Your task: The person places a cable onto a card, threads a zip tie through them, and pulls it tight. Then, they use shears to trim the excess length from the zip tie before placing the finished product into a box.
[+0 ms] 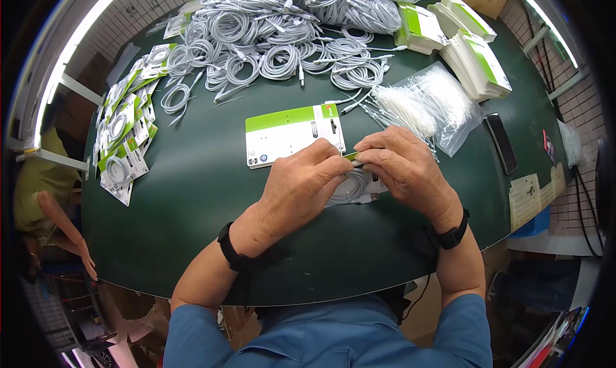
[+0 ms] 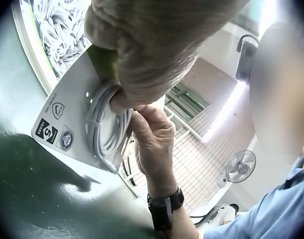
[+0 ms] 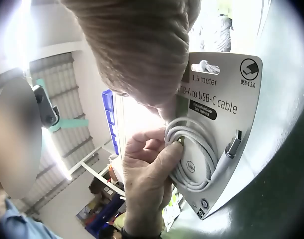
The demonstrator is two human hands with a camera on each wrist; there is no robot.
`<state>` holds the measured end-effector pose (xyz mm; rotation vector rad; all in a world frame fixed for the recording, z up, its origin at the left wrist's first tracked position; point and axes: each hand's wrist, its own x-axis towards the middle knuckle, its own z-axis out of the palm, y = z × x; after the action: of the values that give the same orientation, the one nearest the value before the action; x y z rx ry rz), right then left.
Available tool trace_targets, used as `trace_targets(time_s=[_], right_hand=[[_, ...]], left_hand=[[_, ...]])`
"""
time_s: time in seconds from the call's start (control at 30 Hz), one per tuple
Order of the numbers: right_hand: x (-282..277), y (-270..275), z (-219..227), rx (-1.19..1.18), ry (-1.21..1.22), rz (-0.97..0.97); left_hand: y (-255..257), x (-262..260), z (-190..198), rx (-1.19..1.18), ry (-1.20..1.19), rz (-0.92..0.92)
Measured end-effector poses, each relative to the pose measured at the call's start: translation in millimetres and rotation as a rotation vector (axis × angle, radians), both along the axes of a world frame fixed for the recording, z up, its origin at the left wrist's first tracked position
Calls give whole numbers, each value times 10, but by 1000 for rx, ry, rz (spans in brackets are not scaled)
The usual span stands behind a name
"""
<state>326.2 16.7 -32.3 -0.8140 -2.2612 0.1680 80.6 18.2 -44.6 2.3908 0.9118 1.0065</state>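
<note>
A printed card (image 3: pixel 226 79) marked "USB-A to USB-C cable" stands tilted over the table, and a grey-white USB cable (image 3: pixel 211 164) lies coiled against its face. My left hand (image 1: pixel 298 182) pinches the card at the coil, its thumb over the cable in the right wrist view. From the other side my right hand (image 1: pixel 407 169) grips the same card near its green part, fingertips close to the left ones. What lies between the fingertips is hidden. Flat on the table just beyond my left hand is a second green-and-white card (image 1: pixel 282 137).
A large heap of coiled cables (image 1: pixel 269 34) covers the back of the dark green table (image 1: pixel 192 239). Carded cables (image 1: pixel 122 130) pile at left. A bag of white ties (image 1: pixel 423 108), stacks of cards (image 1: pixel 475 66) and a phone (image 1: pixel 501 143) lie at right. Another person's arm (image 1: pixel 67 227) reaches the left edge.
</note>
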Motion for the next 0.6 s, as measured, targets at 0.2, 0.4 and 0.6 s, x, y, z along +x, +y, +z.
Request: trace_targets(time_s=[0.2,0.4,0.6], right_hand=[[-106,-10,-132,-1,-51,-79],[-141,-29,-150,-27,-41,-99],[-143,-33,-161,-32,2,-83]], left_hand=[[21,-32,-16,22,76,-3],[23,-34,3,28,126,-9],[53,-67,53,-22,107,-31]])
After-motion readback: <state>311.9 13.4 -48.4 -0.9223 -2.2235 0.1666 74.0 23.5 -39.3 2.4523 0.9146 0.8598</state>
